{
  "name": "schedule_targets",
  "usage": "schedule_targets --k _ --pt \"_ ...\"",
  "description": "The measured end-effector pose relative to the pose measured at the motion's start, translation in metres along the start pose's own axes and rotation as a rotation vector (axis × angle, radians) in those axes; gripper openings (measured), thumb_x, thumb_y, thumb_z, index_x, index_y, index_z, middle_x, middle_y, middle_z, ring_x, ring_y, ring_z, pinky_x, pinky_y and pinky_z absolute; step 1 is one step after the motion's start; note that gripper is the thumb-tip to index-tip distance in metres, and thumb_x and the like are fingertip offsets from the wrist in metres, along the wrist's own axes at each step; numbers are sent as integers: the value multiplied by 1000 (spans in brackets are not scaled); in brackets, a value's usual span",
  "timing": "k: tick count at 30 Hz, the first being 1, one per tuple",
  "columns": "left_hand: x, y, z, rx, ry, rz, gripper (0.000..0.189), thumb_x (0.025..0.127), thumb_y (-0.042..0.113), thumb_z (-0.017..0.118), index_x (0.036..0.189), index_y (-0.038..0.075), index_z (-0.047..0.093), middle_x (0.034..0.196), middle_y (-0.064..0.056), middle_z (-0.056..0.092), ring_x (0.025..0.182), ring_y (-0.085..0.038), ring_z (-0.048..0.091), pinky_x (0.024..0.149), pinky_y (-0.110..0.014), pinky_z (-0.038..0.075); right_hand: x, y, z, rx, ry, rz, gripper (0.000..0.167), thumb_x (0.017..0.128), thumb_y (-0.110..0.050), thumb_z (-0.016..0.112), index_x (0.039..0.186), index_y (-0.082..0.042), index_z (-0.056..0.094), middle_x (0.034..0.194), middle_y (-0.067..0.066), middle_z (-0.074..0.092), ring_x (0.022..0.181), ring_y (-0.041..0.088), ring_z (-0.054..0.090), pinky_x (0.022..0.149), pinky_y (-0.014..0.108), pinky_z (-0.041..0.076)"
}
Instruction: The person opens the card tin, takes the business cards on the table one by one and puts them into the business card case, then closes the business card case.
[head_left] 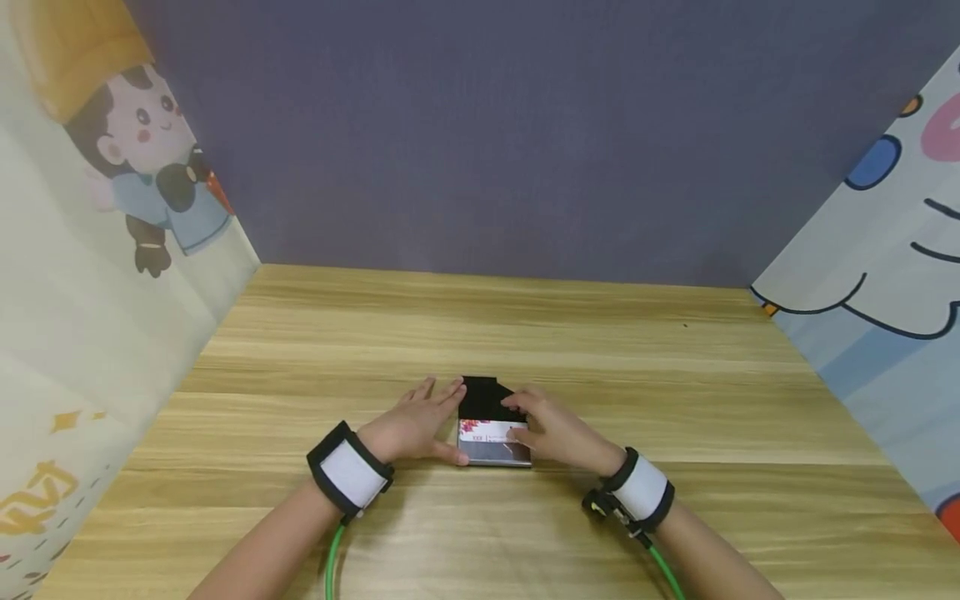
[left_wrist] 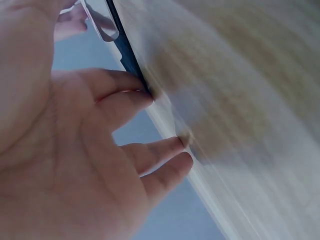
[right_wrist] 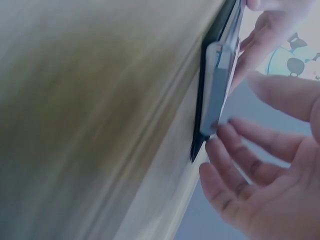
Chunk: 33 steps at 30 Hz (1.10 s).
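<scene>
A small card case lies flat on the table, with a black flap [head_left: 480,402] at its far end and a shiny metal part [head_left: 491,454] at its near end. Between these shows a white card [head_left: 489,430] with a red flower print. My left hand [head_left: 416,423] lies along the left side, fingertips at the flap's edge and thumb by the near left corner. Over the right side reaches my right hand [head_left: 558,429], its thumb above the card. In the right wrist view, the right fingers [right_wrist: 240,155] are loosely bent near the case's edge, the thumb apart from them.
The wood-grain table [head_left: 600,333] spreads around both hands. A dark grey panel [head_left: 480,142] rises behind it, with cartoon-printed walls left and right. Each wrist wears a strap, with a green cable [head_left: 334,558] trailing from the left one.
</scene>
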<state>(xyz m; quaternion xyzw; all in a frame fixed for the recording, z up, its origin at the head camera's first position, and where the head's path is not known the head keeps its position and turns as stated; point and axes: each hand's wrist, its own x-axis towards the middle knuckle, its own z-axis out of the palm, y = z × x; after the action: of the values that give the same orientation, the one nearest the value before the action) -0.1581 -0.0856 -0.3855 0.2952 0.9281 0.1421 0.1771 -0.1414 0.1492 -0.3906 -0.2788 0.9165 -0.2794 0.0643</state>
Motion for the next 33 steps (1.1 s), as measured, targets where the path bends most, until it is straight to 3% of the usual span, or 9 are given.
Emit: schedule_targets --k 5,11,16,24,33 --pt "2 1 -1 -23 57 5 103 68 53 72 145 6 23 153 -9 17 137 -45 12 110 -56 16 -1 6 -2 -14 65 81 60 80 -22 70 127 6 46 119 17 50 112 29 50 93 43 45" --pt "2 1 -2 -48 98 8 114 62 52 76 146 3 17 153 -15 15 138 -43 10 111 -55 16 0 7 -2 -8 36 148 80 71 -34 77 132 3 41 131 17 46 121 32 43 99 47 40" --pt "3 0 -3 -65 75 12 118 61 53 76 147 4 12 154 -12 8 139 -41 5 112 -54 12 0 5 -2 -33 10 144 84 69 -34 78 133 4 40 131 19 46 122 33 43 100 48 38" --pt "8 -3 -2 -61 52 12 118 60 53 77 147 5 13 154 -11 11 139 -40 5 112 -54 13 3 2 -1 -24 -6 180 85 68 -33 79 135 3 38 132 16 45 123 31 42 99 46 40" --pt "7 2 -1 -46 143 61 119 57 49 81 145 -1 17 151 -19 16 140 -38 10 113 -51 14 6 2 0 -6 11 222 92 65 -30 82 137 2 35 131 15 40 121 28 41 99 44 41"
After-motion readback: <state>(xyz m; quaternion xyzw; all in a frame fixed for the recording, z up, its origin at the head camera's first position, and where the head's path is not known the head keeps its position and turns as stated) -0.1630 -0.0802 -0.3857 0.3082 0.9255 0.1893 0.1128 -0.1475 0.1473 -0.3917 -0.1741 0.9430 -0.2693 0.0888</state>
